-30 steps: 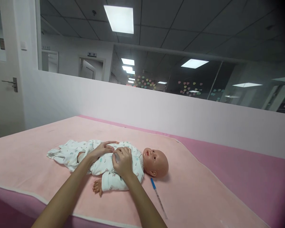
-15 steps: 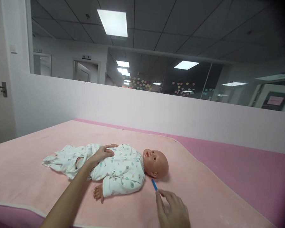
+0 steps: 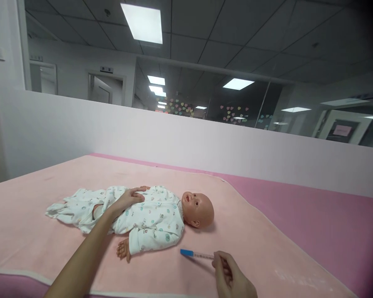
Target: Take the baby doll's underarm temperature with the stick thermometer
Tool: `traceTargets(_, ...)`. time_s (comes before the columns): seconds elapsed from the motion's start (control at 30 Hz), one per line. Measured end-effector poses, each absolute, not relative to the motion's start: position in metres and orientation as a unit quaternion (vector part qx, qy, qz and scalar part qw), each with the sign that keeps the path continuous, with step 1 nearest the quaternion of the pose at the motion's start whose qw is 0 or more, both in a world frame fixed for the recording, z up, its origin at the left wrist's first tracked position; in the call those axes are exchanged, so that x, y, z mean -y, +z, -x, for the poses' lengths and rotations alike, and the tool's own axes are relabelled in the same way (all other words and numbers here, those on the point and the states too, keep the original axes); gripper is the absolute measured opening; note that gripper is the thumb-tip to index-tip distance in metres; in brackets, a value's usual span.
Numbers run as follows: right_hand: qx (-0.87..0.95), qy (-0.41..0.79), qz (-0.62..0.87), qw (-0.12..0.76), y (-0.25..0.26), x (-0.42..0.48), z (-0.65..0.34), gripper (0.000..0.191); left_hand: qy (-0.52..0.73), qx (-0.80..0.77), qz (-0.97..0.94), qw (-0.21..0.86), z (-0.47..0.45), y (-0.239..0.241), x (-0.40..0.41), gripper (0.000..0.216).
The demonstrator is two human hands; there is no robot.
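A baby doll (image 3: 161, 211) in a white patterned sleepsuit lies on its back on a pale pink blanket (image 3: 49, 186), head to the right. My left hand (image 3: 129, 198) rests flat on the doll's belly, fingers stretched out. Near the bottom edge, my right hand (image 3: 231, 275) pinches one end of a thin clear thermometer (image 3: 195, 254) with a blue tip. The thermometer is lifted and points left, just below the doll's near arm.
The blanket covers a darker pink mattress (image 3: 313, 223) that stretches right. A low white partition wall (image 3: 205, 145) runs behind it, with glass above. The bed's near edge (image 3: 12, 273) crosses the lower left.
My right hand left the doll's chest, reached to the thermometer lying by the doll's head, and picked it up. The thermometer now points left. My left hand stayed on the doll.
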State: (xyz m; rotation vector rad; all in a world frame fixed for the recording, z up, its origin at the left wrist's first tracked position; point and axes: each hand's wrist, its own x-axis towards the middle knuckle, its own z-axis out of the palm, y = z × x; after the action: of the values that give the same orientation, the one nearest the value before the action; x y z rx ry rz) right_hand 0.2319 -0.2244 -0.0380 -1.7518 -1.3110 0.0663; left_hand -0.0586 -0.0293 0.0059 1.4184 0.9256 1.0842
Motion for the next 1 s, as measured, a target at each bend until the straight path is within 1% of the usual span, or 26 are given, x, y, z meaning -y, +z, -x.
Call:
traceTargets(0.1, 0.517, 0.085, 0.643, 0.558, -0.004, 0.22, -0.209, 0.029, 0.454, -0.367, -0.583, 0.565, 0.061, 0.011, 0.034, 0.051)
traceTargets(0.17, 0.539, 0.117, 0.578, 0.601, 0.023, 0.21, -0.191, 0.029, 0.464, -0.339, -0.556, 0.6, 0.064, 0.012, 0.034, 0.053)
traceTargets(0.27, 0.569, 0.137, 0.48, 0.654, 0.058, 0.178, -0.168, 0.024, 0.538, -0.305, -0.492, 0.613, 0.068, 0.009, 0.029, 0.047)
traceTargets(0.33, 0.573, 0.206, 0.424, 0.67, 0.071, 0.148, -0.156, 0.026, 0.596, -0.291, -0.462, 0.588, 0.068, 0.007, 0.024, 0.034)
traceTargets(0.4, 0.57, 0.298, 0.374, 0.668, 0.072, 0.117, -0.148, 0.029, 0.632, -0.273, -0.452, 0.567, 0.065, 0.007, 0.022, 0.025)
traceTargets(0.47, 0.561, 0.365, 0.337, 0.663, 0.066, 0.092, -0.142, 0.03, 0.649, -0.239, -0.447, 0.567, 0.06, 0.009, 0.023, 0.023)
traceTargets(0.57, 0.548, 0.409, 0.309, 0.661, 0.05, 0.071, -0.138, 0.03, 0.656, -0.199, -0.425, 0.591, 0.055, 0.012, 0.027, 0.024)
traceTargets(0.63, 0.543, 0.408, 0.309, 0.666, 0.039, 0.067, -0.138, 0.03, 0.653, -0.2, -0.417, 0.6, 0.053, 0.013, 0.028, 0.024)
traceTargets(0.7, 0.541, 0.377, 0.325, 0.678, 0.03, 0.068, -0.138, 0.029, 0.644, -0.211, -0.422, 0.602, 0.052, 0.013, 0.029, 0.024)
traceTargets(0.87, 0.543, 0.207, 0.379, 0.72, 0.017, 0.077, -0.136, 0.025, 0.607, -0.22, -0.457, 0.612, 0.047, 0.014, 0.034, 0.023)
traceTargets(1.0, 0.543, 0.131, 0.378, 0.738, 0.011, 0.082, -0.134, 0.023, 0.581, -0.19, -0.471, 0.637, 0.043, 0.014, 0.037, 0.022)
